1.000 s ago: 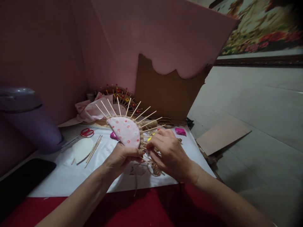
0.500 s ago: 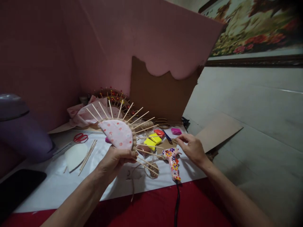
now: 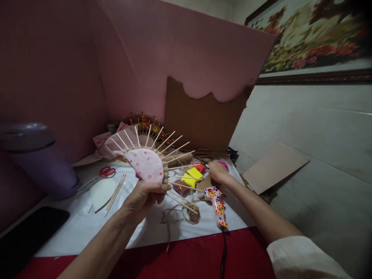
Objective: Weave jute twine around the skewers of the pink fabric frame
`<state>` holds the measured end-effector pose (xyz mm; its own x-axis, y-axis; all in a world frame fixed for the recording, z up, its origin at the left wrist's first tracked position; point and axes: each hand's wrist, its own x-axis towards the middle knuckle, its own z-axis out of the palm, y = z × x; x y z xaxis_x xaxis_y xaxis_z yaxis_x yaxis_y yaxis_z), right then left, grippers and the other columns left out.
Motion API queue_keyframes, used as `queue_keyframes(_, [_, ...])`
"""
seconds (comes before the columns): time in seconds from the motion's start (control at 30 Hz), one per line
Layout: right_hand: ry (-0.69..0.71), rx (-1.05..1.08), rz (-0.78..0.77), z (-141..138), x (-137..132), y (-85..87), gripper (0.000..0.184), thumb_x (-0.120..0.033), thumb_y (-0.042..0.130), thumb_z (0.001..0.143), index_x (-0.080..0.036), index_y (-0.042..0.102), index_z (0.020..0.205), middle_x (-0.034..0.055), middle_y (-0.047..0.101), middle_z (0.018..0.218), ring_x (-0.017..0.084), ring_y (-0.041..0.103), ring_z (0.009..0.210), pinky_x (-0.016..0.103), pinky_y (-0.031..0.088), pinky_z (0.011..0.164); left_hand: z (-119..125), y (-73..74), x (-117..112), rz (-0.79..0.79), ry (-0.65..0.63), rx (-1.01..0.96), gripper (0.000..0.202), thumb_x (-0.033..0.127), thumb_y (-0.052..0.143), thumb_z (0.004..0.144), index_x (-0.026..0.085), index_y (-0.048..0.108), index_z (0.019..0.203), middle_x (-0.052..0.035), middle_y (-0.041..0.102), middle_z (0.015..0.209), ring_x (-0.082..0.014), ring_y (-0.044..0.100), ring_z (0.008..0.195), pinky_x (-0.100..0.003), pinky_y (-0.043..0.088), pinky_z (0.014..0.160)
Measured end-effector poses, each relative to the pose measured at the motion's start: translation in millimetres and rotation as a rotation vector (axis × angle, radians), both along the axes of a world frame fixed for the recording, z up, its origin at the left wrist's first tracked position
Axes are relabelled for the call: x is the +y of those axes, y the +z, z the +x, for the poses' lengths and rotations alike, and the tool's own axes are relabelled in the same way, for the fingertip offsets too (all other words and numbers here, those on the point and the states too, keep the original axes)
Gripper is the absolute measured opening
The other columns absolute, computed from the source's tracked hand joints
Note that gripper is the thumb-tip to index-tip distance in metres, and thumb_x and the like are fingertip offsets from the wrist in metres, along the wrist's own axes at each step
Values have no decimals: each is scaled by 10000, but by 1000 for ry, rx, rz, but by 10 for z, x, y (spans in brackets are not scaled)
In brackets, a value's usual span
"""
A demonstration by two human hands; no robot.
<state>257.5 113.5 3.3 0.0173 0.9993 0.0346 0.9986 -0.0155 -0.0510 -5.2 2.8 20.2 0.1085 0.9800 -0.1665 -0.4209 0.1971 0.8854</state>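
My left hand [image 3: 144,198] is closed on the lower edge of a half-round fan piece [image 3: 146,164], pink flowered fabric rimmed with jute and ringed by several wooden skewers. It holds the piece upright above the white sheet [image 3: 87,221]. My right hand [image 3: 218,172] reaches to the far side of the sheet, fingers curled down beside a pink packet [image 3: 223,164] and small yellow and red blocks [image 3: 192,176]. What the fingers grip, if anything, is hidden. A flower-patterned glue gun [image 3: 217,204] lies just below that hand.
Loose jute twine [image 3: 186,213] lies under the fan. Red scissors [image 3: 106,171], a white half-round cutout [image 3: 101,190] and spare skewers [image 3: 116,188] sit at left. A purple container [image 3: 35,159] and dark phone [image 3: 26,232] stand farther left. Brown cardboard [image 3: 203,116] leans behind.
My right hand left the fan's twine and moved out to the right, then back toward the pink packet. The glue gun and coloured blocks came into view. The left hand kept hold of the fan.
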Motion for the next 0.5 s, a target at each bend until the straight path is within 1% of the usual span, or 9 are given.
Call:
queue_keyframes(0.1, [-17, 41, 59, 121, -77, 117, 233, -98, 485, 808, -60, 659, 959, 233, 668, 1011, 257, 644, 932, 278, 405, 715, 0, 26, -13, -16, 20, -24, 138, 103, 710, 459, 97, 577, 423, 6, 483, 438, -42, 368, 422, -187, 267, 400])
queue_keyframes(0.17, [-45, 78, 139, 223, -194, 225, 275, -131, 396, 877, -60, 595, 1053, 225, 657, 1039, 241, 640, 919, 282, 410, 717, 2, 38, -32, -31, 17, -44, 146, 98, 707, 454, 101, 564, 424, 13, 467, 440, -41, 363, 425, -185, 262, 399])
queue_keyframes(0.2, [-55, 107, 184, 267, -277, 283, 294, -176, 351, 913, -69, 554, 1098, 208, 659, 1036, 227, 641, 892, 282, 416, 712, 4, 44, -44, -36, 9, -53, 153, 95, 705, 452, 103, 555, 422, 16, 458, 439, -40, 360, 424, -185, 260, 396])
queue_keyframes(0.23, [-62, 139, 217, 299, -376, 342, 306, -235, 321, 939, -84, 527, 1107, 178, 673, 980, 210, 644, 828, 280, 425, 688, 7, 49, -55, -41, 0, -62, 161, 95, 706, 451, 106, 548, 421, 19, 449, 438, -39, 357, 421, -185, 259, 394])
queue_keyframes(0.27, [-47, 194, 244, 317, -492, 397, 303, -284, 297, 954, -119, 510, 1091, 116, 687, 879, 174, 636, 730, 260, 433, 652, 11, 55, -64, -45, -6, -71, 167, 94, 707, 447, 108, 542, 421, 21, 442, 435, -38, 352, 418, -185, 258, 391])
queue_keyframes(0.33, [118, 539, 366, 302, -760, 490, 271, -363, 331, 950, -162, 500, 1014, 26, 639, 700, 138, 567, 583, 238, 435, 582, 21, 67, -75, -51, -15, -91, 176, 89, 711, 440, 109, 537, 426, 27, 430, 431, -34, 345, 412, -182, 256, 386])
queue_keyframes(0.37, [194, 638, 400, 273, -904, 523, 266, -397, 356, 943, -180, 506, 977, -3, 594, 646, 131, 541, 561, 230, 432, 561, 27, 72, -75, -57, -14, -102, 177, 84, 713, 438, 107, 538, 427, 27, 430, 432, -32, 345, 413, -180, 259, 385])
queue_keyframes(0.43, [298, 704, 388, 188, -1185, 554, 280, -420, 363, 943, -198, 533, 955, -19, 541, 606, 129, 521, 549, 229, 433, 546, 33, 78, -67, -79, -7, -122, 161, 75, 713, 439, 98, 553, 444, 19, 454, 449, -33, 364, 424, -173, 276, 392])
queue_keyframes(0.5, [406, 709, 315, 99, -1417, 538, 318, -417, 333, 954, -212, 556, 1052, 8, 584, 664, 148, 569, 608, 245, 465, 579, 30, 76, -56, -93, -7, -136, 134, 76, 709, 454, 91, 576, 467, 7, 485, 469, -35, 383, 433, -169, 291, 399])
